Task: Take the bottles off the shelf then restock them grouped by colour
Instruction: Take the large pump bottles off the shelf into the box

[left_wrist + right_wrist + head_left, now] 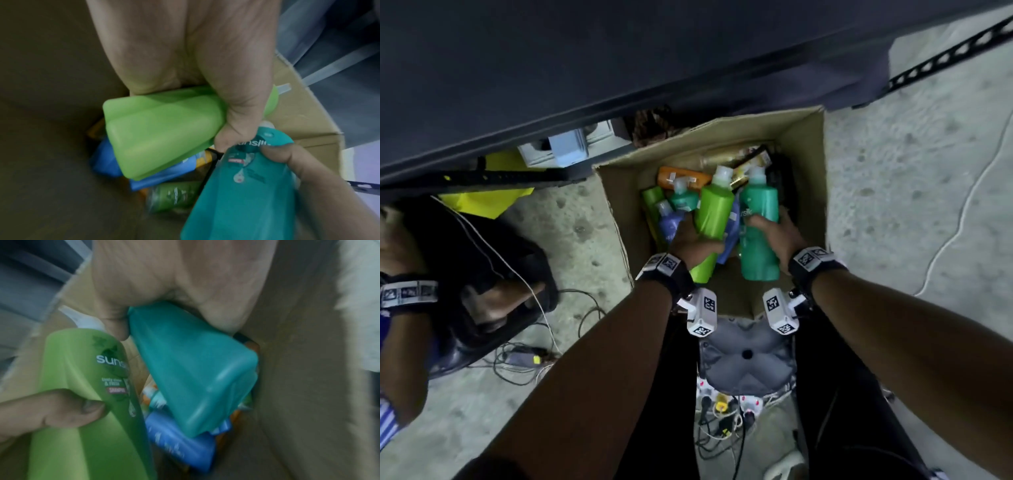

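Observation:
Both hands are over an open cardboard box (804, 144) on the floor. My left hand (693, 243) grips a light green bottle (714, 212) (160, 134) (82, 402) round its middle, cap pointing away from me. My right hand (774, 233) grips a teal bottle (759, 226) (191, 369) (242, 194) the same way. The two held bottles are side by side above the box. Inside the box lie more bottles: a blue one (164, 175) (180, 443), a purple one (669, 222), a small teal one (683, 198), an orange one (681, 178) and a dark green one (174, 196).
A dark shelf unit (585, 68) fills the top of the head view, right behind the box. Another person's arm (407, 308) and a black bag sit at the left. Cables (524, 356) and a power strip (726, 404) lie on the concrete floor near my legs.

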`<state>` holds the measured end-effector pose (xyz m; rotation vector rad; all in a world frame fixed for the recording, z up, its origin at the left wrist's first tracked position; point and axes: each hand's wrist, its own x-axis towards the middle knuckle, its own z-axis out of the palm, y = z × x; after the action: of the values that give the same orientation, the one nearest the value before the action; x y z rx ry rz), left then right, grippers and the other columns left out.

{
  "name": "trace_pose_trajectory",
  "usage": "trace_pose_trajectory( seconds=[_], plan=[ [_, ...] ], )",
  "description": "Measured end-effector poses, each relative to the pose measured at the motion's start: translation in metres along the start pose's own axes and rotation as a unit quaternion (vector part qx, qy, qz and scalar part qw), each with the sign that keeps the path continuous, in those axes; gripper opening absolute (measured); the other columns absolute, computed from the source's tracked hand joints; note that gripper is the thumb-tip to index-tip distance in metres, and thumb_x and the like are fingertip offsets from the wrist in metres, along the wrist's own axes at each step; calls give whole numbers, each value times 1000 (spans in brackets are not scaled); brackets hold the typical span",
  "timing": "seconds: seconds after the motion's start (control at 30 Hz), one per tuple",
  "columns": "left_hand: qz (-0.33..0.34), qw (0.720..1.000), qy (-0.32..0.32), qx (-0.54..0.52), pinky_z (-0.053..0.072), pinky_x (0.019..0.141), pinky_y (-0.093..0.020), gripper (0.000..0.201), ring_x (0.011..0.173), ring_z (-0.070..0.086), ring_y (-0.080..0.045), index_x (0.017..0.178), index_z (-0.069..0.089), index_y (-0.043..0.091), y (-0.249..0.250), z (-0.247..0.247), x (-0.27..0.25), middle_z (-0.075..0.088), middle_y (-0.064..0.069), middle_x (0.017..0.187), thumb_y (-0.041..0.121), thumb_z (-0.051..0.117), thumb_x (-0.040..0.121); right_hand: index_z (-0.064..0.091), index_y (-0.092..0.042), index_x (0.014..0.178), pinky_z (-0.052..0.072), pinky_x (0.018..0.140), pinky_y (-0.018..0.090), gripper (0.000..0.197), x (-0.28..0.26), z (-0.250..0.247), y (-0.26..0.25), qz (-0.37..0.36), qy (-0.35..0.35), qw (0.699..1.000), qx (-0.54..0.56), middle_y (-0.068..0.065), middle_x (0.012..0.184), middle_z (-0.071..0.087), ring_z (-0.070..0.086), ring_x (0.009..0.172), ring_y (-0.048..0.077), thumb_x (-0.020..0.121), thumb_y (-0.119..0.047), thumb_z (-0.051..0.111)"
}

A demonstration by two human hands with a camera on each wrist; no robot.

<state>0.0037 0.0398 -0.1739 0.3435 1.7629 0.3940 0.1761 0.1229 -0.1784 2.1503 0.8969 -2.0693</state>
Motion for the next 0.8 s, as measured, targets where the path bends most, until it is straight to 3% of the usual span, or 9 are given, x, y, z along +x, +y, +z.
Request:
trace_pose_trajectory(
  seconds=[0.1,0.17,0.2,0.3,0.37,0.47,0.57,0.63,0.8],
  plan=[
    [-9,1000,-7,-25,52,71,-21,64,91,64,-21,117,61,16,0,-1,-40,67,-2,99,15,82,57,60,-20,127,61,83,57,65,-35,1,-4,-21,-18,999,-17,16,108,73,73,94,38,67,-32,79],
    [-17,998,8,-53,49,58,-11,62,85,67,-13,124,60,12,-1,-3,-63,67,5,92,2,84,69,60,-20,125,62,79,50,63,-59,-2,-9,-34,-31,998,-37,13,102,74,75,89,33,66,-30,79],
    [-22,997,14,-67,51,59,-14,63,82,68,-9,127,58,12,-1,-5,-74,68,5,92,1,84,70,60,-19,123,62,77,49,61,-70,-3,-11,-38,-38,998,-43,13,100,74,75,87,33,66,-30,79],
    [-33,993,21,-111,57,75,-33,82,93,69,-17,131,53,17,11,-9,-112,71,-2,106,23,89,57,59,-17,124,61,72,44,60,-104,-4,-26,-48,-53,996,-57,16,102,73,73,85,34,69,-28,79],
    [-22,989,39,-143,54,72,-30,87,93,69,-13,128,56,21,21,-13,-136,72,3,106,40,89,50,61,-19,123,60,76,43,58,-129,-6,-37,-65,-53,994,-66,14,103,74,74,87,32,73,-40,82],
    [2,984,74,-160,53,70,-28,81,91,69,-7,121,56,30,43,-23,-176,71,10,104,54,88,50,66,-38,110,62,74,36,50,-174,-9,-61,-97,-28,991,-83,-4,92,77,76,81,17,73,-72,73],
    [11,978,88,-188,60,81,-42,72,96,72,-19,124,52,24,63,-35,-211,72,1,110,38,91,65,65,-61,93,54,66,24,36,-216,-12,-84,-130,-20,987,-91,-21,83,74,71,72,0,67,-87,65],
    [29,974,100,-199,60,86,-48,64,98,72,-23,122,50,23,78,-44,-232,71,-1,109,27,90,72,65,-62,93,54,71,28,40,-242,-12,-103,-154,-13,984,-90,-22,86,74,71,75,0,65,-90,62],
    [62,964,88,-242,58,92,-52,55,103,70,-26,117,52,32,104,-61,-281,71,-4,114,28,89,77,64,-45,119,57,95,47,76,-291,-13,-133,-195,-34,976,-86,-5,111,74,72,102,23,62,-95,60]
  ],
)
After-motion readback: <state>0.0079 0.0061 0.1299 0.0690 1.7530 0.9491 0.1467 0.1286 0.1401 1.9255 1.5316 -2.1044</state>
